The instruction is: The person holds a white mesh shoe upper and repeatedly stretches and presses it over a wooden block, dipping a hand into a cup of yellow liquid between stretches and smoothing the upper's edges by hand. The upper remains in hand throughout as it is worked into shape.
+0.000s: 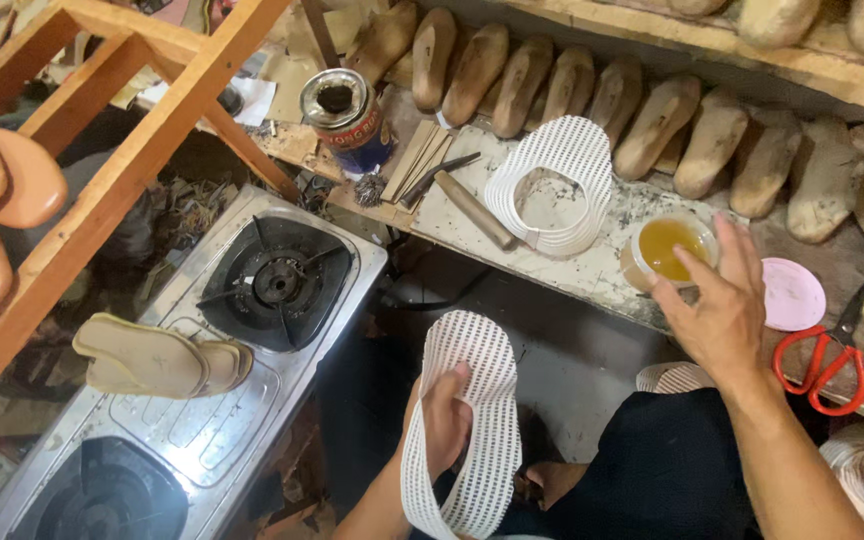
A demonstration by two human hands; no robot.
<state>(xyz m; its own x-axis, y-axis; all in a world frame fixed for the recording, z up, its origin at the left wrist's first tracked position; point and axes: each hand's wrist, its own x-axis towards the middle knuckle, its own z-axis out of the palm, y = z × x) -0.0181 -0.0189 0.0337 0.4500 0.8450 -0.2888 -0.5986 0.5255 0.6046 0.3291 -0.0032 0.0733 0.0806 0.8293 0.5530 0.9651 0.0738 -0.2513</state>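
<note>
I count two perforated white shoe uppers (pixel 472 400) (one held), two stove burners (pixel 274 283), one pair of red-handled scissors (pixel 822 360).

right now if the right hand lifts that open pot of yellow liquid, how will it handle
The pot looks open and fairly full of amber liquid, so it would probably slosh or spill if tilted. It seems small and squat, so likely light and stable while level. The right hand touches it at the near side; any sticky residue on the rim could make the grip messy.

Both arms are bare, with no sleeves. At the bottom right, the person wears dark blue trousers (pixel 667 470).
</note>
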